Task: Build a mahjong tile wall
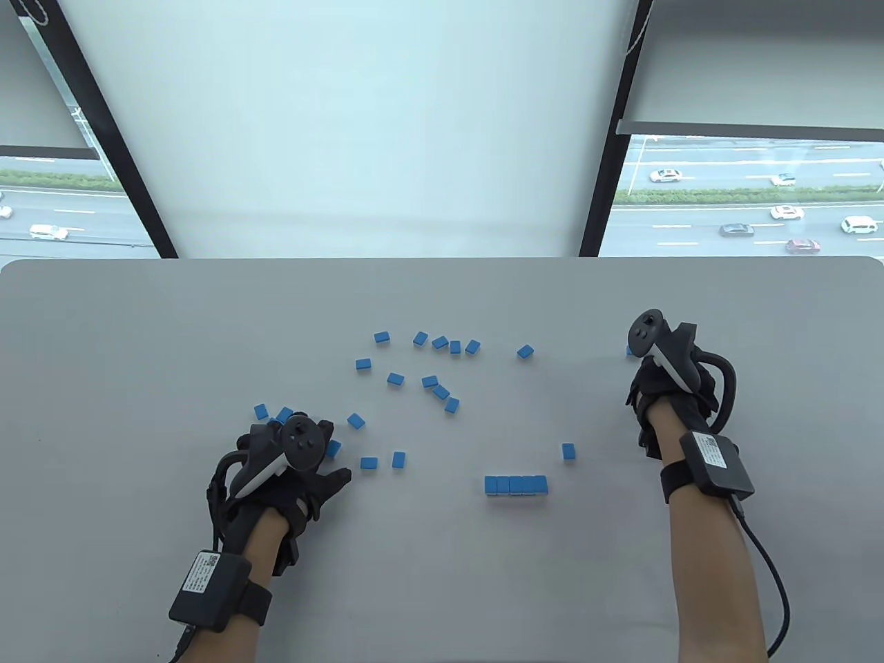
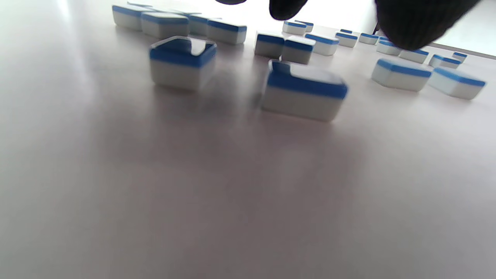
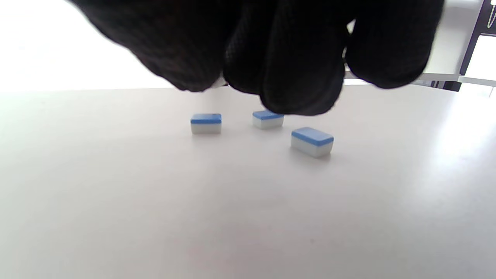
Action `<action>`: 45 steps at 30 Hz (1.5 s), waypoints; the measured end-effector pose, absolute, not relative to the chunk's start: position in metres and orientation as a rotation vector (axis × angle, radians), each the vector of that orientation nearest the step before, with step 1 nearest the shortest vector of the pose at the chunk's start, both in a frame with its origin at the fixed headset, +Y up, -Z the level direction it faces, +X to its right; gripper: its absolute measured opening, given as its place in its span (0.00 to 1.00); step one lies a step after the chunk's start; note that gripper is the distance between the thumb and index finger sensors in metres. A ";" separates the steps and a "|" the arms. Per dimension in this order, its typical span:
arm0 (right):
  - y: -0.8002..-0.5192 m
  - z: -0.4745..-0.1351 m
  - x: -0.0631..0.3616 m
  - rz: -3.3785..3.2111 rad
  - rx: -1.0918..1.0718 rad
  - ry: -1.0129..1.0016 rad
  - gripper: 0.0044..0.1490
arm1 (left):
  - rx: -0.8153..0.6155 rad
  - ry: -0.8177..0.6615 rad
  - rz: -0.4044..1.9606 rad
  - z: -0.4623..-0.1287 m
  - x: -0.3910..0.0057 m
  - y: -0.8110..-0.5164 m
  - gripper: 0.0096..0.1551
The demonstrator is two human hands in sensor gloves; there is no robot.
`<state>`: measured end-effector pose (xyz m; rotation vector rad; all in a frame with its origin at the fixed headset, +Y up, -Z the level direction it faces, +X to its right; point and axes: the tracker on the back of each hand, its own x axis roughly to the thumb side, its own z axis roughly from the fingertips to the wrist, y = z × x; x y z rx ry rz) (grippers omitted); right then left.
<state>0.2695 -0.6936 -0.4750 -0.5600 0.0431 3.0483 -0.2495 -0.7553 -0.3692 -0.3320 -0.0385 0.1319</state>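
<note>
Hanging in from the top edge of the right wrist view, the gloved fingers (image 3: 298,58) of the right hand (image 1: 673,387) curl loosely together above the desk (image 1: 442,573); whether they pinch anything cannot be told, since their tips are dark and partly cover one tile. Three blue-and-white tiles lie below them: a left tile (image 3: 205,123), a middle tile (image 3: 267,119) partly hidden behind a fingertip, and a nearer tile (image 3: 312,142), all apart from one another. In the table view the right hand sits at the desk's right side, well apart from the scattered tiles, with a tracker (image 1: 666,349) strapped to its back. The left hand (image 1: 290,469) lies low at the left of the desk, its thumb (image 1: 335,478) reaching right; its fingers (image 2: 414,23) show only as dark tips at the top of the left wrist view, holding nothing visible. Two tiles, blurred, (image 2: 182,62) and (image 2: 304,93), stand nearest that camera. Loose tiles (image 1: 431,381) spread across the desk's middle, blue side up. A finished row of five tiles (image 1: 516,485) stands side by side and touching, near the front centre, with a single tile (image 1: 568,452) just beyond its right end.
</note>
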 end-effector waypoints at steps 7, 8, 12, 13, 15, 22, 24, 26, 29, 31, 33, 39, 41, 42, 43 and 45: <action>-0.656 -0.431 0.255 2.959 -0.348 -0.204 0.38 | -0.321 -0.041 0.133 -0.368 -0.250 -0.755 0.52; -0.654 -0.424 0.251 2.946 -0.311 -0.237 0.38 | -0.318 -0.040 0.132 -0.368 -0.250 -0.754 0.52; -0.654 -0.405 0.235 2.941 -0.192 -0.311 0.38 | -0.316 -0.039 0.128 -0.368 -0.251 -0.755 0.52; -0.656 -0.402 0.231 2.943 -0.167 -0.330 0.38 | -0.316 -0.039 0.126 -0.368 -0.251 -0.755 0.52; -0.664 -0.395 0.225 2.946 -0.129 -0.347 0.38 | -0.316 -0.039 0.124 -0.368 -0.250 -0.755 0.52; -0.701 -0.396 0.220 2.996 -0.028 -0.197 0.37 | -0.329 -0.027 0.123 -0.368 -0.253 -0.759 0.52; -0.713 -0.397 0.219 3.023 0.020 -0.116 0.37 | -0.333 -0.024 0.122 -0.369 -0.254 -0.760 0.52; -0.727 -0.397 0.215 3.028 0.107 0.016 0.37 | -0.338 -0.022 0.126 -0.369 -0.254 -0.761 0.52; -0.742 -0.398 0.210 3.017 0.146 0.135 0.37 | -0.340 -0.023 0.123 -0.369 -0.254 -0.761 0.52; -0.744 -0.397 0.207 3.052 0.174 0.151 0.37 | -0.339 -0.025 0.124 -0.369 -0.253 -0.761 0.52; -0.744 -0.397 0.204 3.052 0.193 0.192 0.36 | -0.338 -0.027 0.122 -0.369 -0.253 -0.761 0.52; -0.747 -0.396 0.199 3.055 0.211 0.209 0.36 | -0.342 -0.032 0.117 -0.370 -0.251 -0.762 0.52; -0.748 -0.396 0.199 3.056 0.214 0.211 0.36 | -0.343 -0.034 0.117 -0.370 -0.251 -0.762 0.52; -0.748 -0.396 0.199 3.058 0.215 0.214 0.35 | -0.342 -0.035 0.117 -0.370 -0.251 -0.762 0.52; -0.747 -0.396 0.199 3.059 0.215 0.215 0.35 | -0.342 -0.035 0.117 -0.370 -0.251 -0.762 0.52; -0.747 -0.395 0.198 3.058 0.215 0.218 0.35 | -0.341 -0.036 0.117 -0.370 -0.250 -0.762 0.52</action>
